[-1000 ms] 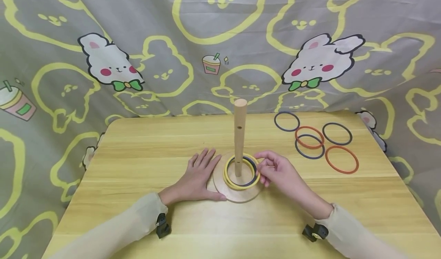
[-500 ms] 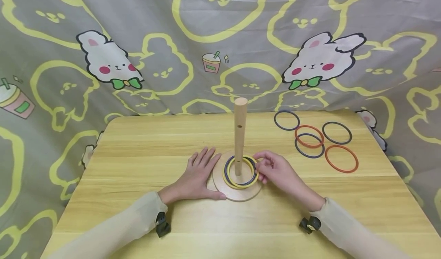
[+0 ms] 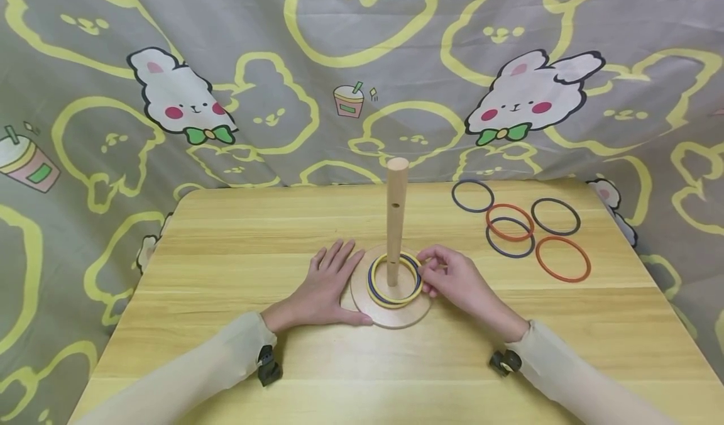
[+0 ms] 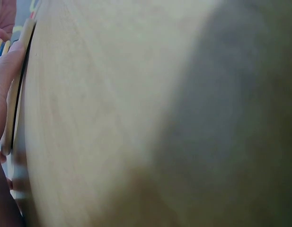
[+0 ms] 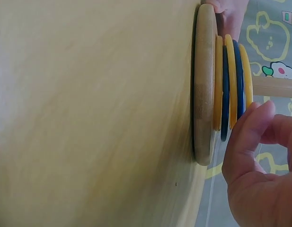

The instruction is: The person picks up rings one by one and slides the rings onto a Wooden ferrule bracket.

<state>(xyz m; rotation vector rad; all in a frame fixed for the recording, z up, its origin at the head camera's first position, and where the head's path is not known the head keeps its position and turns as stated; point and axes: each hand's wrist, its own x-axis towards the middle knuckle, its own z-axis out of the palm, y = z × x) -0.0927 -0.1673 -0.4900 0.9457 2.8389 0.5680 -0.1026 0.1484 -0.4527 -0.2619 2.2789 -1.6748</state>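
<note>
A wooden peg (image 3: pixel 397 214) rises from a round wooden base (image 3: pixel 394 322) in the middle of the table. Yellow and blue rings lie stacked around its foot. In the right wrist view the topmost is a yellow ring (image 5: pixel 246 78), with a blue ring (image 5: pixel 238 78) right under it. My left hand (image 3: pixel 322 293) lies flat with fingers spread at the base's left edge, its thumb along the front rim. At the right side of the stack, my right hand (image 3: pixel 452 277) pinches the top yellow ring's edge between thumb and index finger. The lower rings sit slightly offset from one another.
Toward the back right of the wooden table (image 3: pixel 226 362) lie several loose rings. A red ring (image 3: pixel 562 259) lies nearest, another red ring (image 3: pixel 510 205) overlaps a blue ring (image 3: pixel 510 256). A patterned curtain (image 3: pixel 266 29) hangs behind the table.
The top yellow ring has shifted left over the stack, and my right hand has moved slightly left with it. My left hand stays at the base.
</note>
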